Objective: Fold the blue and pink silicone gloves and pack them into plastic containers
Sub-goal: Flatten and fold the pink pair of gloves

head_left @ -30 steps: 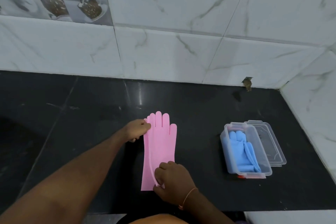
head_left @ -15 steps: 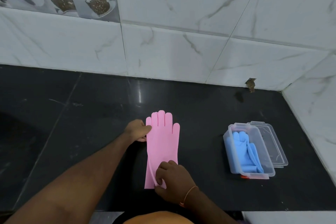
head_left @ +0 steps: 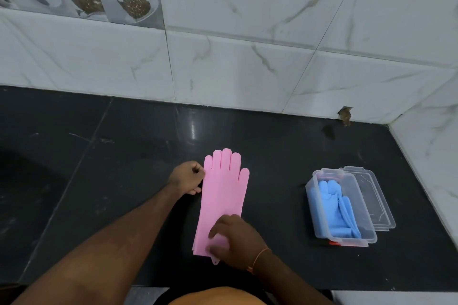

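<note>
Flat on the tabletop [head_left: 124,156], the pink glove [head_left: 223,195] is pinched at its edge by the left hand [head_left: 188,177]. Its cuff is pressed under the right hand [head_left: 235,240], fingers released.

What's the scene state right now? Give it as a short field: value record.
surface: black countertop, tiled wall behind
pink gloves: flat on countertop, unfolded, fingers pointing toward wall
left hand: at the finger-end edge of pink gloves
right hand: pressing on the cuff end
blue gloves: folded inside container
container: clear plastic, open, right of pink gloves
lid: clear, off, lying against container's right side
task left: pink gloves not yet folded or packed
</note>
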`<move>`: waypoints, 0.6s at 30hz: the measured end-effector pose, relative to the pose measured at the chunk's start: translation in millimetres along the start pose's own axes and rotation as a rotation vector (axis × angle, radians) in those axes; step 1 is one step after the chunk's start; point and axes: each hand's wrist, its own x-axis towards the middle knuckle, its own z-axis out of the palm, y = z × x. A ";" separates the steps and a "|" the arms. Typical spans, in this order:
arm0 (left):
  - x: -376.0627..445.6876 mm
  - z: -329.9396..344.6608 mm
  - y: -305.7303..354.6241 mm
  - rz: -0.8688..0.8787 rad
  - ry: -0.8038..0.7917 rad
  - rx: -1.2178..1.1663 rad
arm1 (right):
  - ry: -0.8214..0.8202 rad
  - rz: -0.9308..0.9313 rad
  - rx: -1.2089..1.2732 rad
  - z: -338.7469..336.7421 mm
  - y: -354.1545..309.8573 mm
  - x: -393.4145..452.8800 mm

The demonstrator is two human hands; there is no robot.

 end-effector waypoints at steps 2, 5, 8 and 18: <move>-2.0 -1.3 -0.9 0.073 0.007 0.021 | 0.227 0.155 0.125 -6.1 8.3 6.6; -4.8 -1.0 -1.9 0.158 0.007 0.044 | 0.473 0.421 0.329 -20.7 26.2 21.3; -5.8 2.4 -1.5 0.165 0.009 0.024 | 0.528 0.560 0.470 -37.7 39.0 36.7; 0.7 10.2 14.0 0.229 0.121 0.342 | 0.506 0.761 0.564 -43.8 53.6 63.2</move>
